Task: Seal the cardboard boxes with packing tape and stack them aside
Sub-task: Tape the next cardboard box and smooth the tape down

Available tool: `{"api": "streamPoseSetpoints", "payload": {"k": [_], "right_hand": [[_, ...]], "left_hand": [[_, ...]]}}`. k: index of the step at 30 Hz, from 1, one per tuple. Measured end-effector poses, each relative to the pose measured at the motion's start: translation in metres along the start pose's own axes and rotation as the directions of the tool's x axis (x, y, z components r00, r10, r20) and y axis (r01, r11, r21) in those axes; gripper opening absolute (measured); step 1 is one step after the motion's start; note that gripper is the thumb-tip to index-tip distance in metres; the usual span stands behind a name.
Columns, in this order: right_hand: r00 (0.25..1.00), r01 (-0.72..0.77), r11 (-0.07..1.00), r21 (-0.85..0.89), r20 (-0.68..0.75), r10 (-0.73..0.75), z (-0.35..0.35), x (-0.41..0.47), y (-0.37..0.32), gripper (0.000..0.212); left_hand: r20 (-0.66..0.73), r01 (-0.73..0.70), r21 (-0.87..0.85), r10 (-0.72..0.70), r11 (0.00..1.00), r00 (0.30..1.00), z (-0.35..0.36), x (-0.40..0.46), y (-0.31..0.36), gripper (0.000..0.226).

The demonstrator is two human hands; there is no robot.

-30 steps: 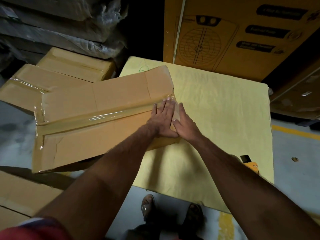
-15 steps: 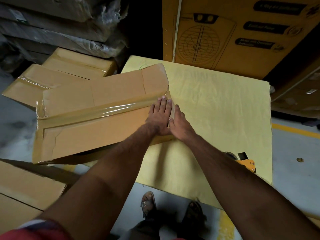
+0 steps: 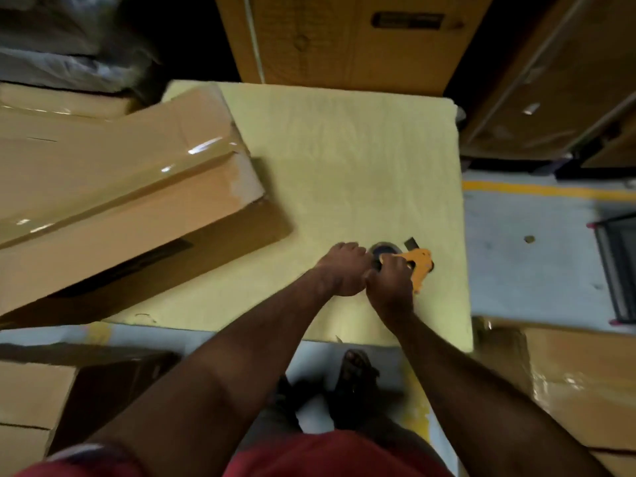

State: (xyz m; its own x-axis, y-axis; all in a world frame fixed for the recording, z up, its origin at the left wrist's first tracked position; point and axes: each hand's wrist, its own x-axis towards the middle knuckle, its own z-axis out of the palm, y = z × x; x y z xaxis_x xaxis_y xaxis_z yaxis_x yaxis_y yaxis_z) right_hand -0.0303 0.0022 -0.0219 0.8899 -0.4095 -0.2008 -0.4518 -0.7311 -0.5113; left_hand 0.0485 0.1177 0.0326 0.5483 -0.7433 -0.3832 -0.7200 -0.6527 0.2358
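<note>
A flat cardboard box (image 3: 113, 197), taped along its top seam, lies at the left, partly over the yellow work surface (image 3: 344, 160). An orange tape dispenser (image 3: 418, 265) with a tape roll (image 3: 385, 251) lies near the surface's front right corner. My right hand (image 3: 390, 284) grips the dispenser's handle. My left hand (image 3: 344, 266) is curled against the roll beside it; the frame is blurred, so its exact hold is unclear. Both hands are off the box.
Large printed cartons (image 3: 344, 39) stand behind the surface. More taped boxes lie at far left (image 3: 51, 108), lower left (image 3: 31, 401) and lower right (image 3: 578, 383). A yellow floor line (image 3: 537, 191) runs at right. My sandalled feet (image 3: 354, 373) are below the surface's front edge.
Both hands left the box's taped right end and moved down-right to the tape dispenser. The view swung right and down; the box now lies untouched at left.
</note>
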Motion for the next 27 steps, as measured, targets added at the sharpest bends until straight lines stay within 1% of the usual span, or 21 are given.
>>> {"api": "streamPoseSetpoints", "payload": {"k": [1,3,4,5,6,8,11,13,14,16,17,18,19,21,22,23,25,27], "right_hand": [[0.994,-0.107,0.994,0.019,-0.022,0.107,-0.003,-0.005,0.017,0.033],[0.946,-0.322,0.946,-0.035,0.021,0.323,-0.008,-0.011,0.049,0.036],[0.917,-0.388,0.918,-0.078,0.061,0.393,-0.008,-0.011,0.065,0.038],[0.896,-0.418,0.901,-0.116,0.112,0.43,-0.004,-0.012,0.081,0.042],[0.877,-0.432,0.891,-0.137,0.168,0.451,-0.001,-0.013,0.093,0.047],[0.87,-0.4,0.908,-0.121,0.262,0.418,0.011,-0.014,0.113,0.053],[0.876,-0.347,0.935,-0.067,0.334,0.349,0.023,-0.006,0.123,0.058],[0.854,-0.342,0.938,-0.063,0.395,0.338,0.03,0.003,0.126,0.06],[0.826,-0.379,0.924,-0.048,0.431,0.362,0.031,0.009,0.126,0.062],[0.755,-0.504,0.863,0.034,0.501,0.422,0.032,0.016,0.125,0.067],[0.736,-0.554,0.829,0.073,0.508,0.447,0.031,0.018,0.125,0.066],[0.739,-0.575,0.811,0.105,0.493,0.46,0.027,0.018,0.121,0.063],[0.757,-0.568,0.812,0.131,0.47,0.454,0.022,0.018,0.118,0.059],[0.809,-0.515,0.843,0.153,0.414,0.418,0.004,0.021,0.105,0.052],[0.832,-0.481,0.862,0.157,0.392,0.393,-0.008,0.025,0.094,0.05],[0.853,-0.443,0.881,0.165,0.38,0.358,-0.019,0.032,0.082,0.05],[0.899,-0.339,0.914,0.223,0.363,0.245,-0.044,0.047,0.049,0.056],[0.946,-0.2,0.927,0.317,0.308,0.098,-0.067,0.059,0.013,0.057]], "left_hand": [[0.053,-0.015,-0.026,0.017,1.0,0.998,0.012,0.011,0.013,0.047],[0.141,-0.019,-0.041,0.025,0.999,0.99,0.032,0.028,0.036,0.05],[0.176,-0.012,-0.046,0.02,0.999,0.984,0.04,0.035,0.045,0.049],[0.202,-0.008,-0.056,0.019,0.998,0.979,0.047,0.04,0.053,0.047],[0.218,-0.006,-0.068,0.02,0.998,0.976,0.053,0.044,0.06,0.045],[0.241,0.01,-0.074,0.008,0.997,0.97,0.064,0.049,0.067,0.046],[0.272,0.055,-0.078,-0.032,0.995,0.962,0.08,0.054,0.063,0.046],[0.283,0.086,-0.071,-0.062,0.994,0.957,0.088,0.052,0.059,0.046],[0.29,0.101,-0.078,-0.074,0.992,0.954,0.089,0.05,0.058,0.046],[0.312,0.137,-0.096,-0.101,0.986,0.945,0.087,0.044,0.051,0.049],[0.323,0.164,-0.107,-0.121,0.981,0.939,0.082,0.039,0.046,0.05],[0.329,0.192,-0.116,-0.145,0.975,0.933,0.076,0.035,0.04,0.051],[0.33,0.218,-0.117,-0.169,0.969,0.929,0.068,0.031,0.033,0.051],[0.323,0.268,-0.118,-0.218,0.956,0.921,0.049,0.026,0.018,0.048],[0.305,0.296,-0.145,-0.242,0.944,0.921,0.037,0.025,0.012,0.044],[0.274,0.331,-0.215,-0.268,0.919,0.923,0.025,0.025,0.008,0.04],[0.202,0.41,-0.415,-0.357,0.812,0.912,-0.001,0.024,0.003,0.04],[0.159,0.439,-0.592,-0.436,0.676,0.886,-0.027,0.021,-0.003,0.039]]}}
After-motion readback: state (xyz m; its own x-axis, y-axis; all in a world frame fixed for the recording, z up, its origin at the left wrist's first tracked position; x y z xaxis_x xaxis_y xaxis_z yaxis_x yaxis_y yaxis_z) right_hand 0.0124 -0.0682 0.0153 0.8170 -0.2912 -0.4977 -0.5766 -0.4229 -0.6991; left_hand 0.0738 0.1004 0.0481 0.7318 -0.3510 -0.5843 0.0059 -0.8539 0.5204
